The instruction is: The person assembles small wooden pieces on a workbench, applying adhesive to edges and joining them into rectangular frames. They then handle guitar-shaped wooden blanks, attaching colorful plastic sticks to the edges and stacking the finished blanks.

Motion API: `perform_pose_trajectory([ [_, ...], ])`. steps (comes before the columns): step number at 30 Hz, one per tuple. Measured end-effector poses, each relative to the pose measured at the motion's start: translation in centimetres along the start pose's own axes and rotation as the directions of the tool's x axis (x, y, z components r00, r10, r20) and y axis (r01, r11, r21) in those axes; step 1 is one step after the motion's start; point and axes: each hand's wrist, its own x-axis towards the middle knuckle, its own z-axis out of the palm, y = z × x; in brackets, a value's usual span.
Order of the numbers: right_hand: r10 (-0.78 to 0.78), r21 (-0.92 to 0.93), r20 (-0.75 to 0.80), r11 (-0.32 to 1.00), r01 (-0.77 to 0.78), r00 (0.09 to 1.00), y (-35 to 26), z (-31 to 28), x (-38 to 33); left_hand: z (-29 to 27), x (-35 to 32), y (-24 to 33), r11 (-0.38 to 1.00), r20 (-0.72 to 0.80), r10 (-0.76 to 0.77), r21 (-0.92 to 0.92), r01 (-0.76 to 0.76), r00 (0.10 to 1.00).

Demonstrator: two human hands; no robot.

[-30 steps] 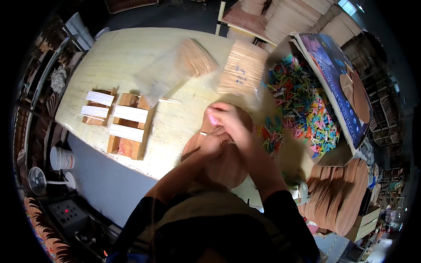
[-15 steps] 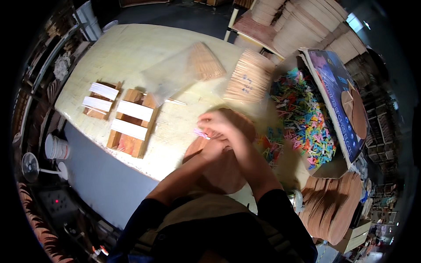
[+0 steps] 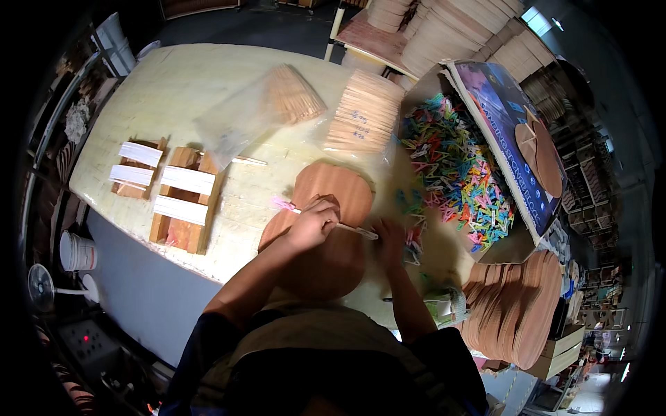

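A thin brown wooden plate with a narrowed waist, shaped like an instrument body (image 3: 331,182), lies on the table in front of me. Across its waist runs a slim pale wooden strip (image 3: 355,229). A pink clothespin (image 3: 283,202) sits at the strip's left end, on the plate's edge. My left hand (image 3: 316,220) is closed on the strip near the middle, fingers bent and pressing on the plate. Just off the plate's right edge is my right hand (image 3: 390,239), fingers partly spread, close to the strip's right end and beside loose clothespins (image 3: 414,239). Shadow dims its fingers.
An open carton (image 3: 479,104) full of coloured clothespins (image 3: 461,173) stands at right. Stacked wooden plates (image 3: 517,305) lie nearer me. Bundled wooden strips (image 3: 364,114), a plastic bag of strips (image 3: 288,97) and two wooden frames with white strips (image 3: 184,197) occupy the table (image 3: 208,66).
My hands were together by the pink clothespin, crossing over the plate. The right hand has moved right to the plate's other edge, while the left now rests on the strip. The whole view has shifted.
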Motion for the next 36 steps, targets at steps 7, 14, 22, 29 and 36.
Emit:
perform_pose_trajectory([
  [7, -0.070, -0.049, -0.099, 0.997, 0.065, 0.993, 1.9, -0.5, -2.9, -6.9, -2.3, 1.6, 0.975, -0.237, -0.169, 0.105, 0.198, 0.957],
  [14, 0.340, 0.017, -0.190, 0.939, -0.343, 0.921, 1.2, -3.4, -4.7, -23.9, -16.5, -8.9, 0.783, -0.897, -0.430, -0.311, 0.539, 0.106],
  [22, 0.643, 0.392, -0.210, 0.745, -0.539, 0.736, -1.6, -5.0, -8.4, -39.9, -26.5, -21.5, 0.534, -0.631, -0.674, -0.776, 0.336, -0.385],
  [29, 0.645, 0.463, -0.331, 0.747, -0.478, 0.689, -3.4, -6.8, -11.0, -43.0, -25.5, -25.9, 0.399, -0.544, -0.755, -0.824, 0.402, -0.365],
  [36, 0.760, 0.726, -0.166, 0.525, -0.443, 0.628, -3.1, -7.3, -14.3, -42.6, -25.0, -26.5, 0.637, -0.594, -0.662, -0.767, 0.074, -0.457],
])
